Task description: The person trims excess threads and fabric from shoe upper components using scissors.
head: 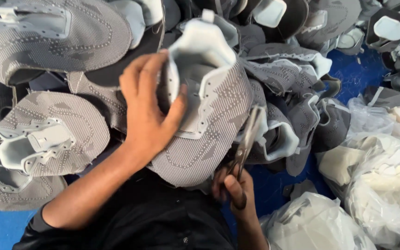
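Both hands work: left hand (146,109) fingers pinching grey shoe upper (209,115); right hand (232,187), at 5 o'clock, grips scissors (248,139), which could cut the knit if they slip.

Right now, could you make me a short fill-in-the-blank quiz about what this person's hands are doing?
1. The left hand grips a grey shoe ____.
2. The right hand holds a pair of ____.
3. The bare floor is coloured ____.
4. The clear bags lie at the picture's ____ side.

Missing words: upper; scissors; blue; right
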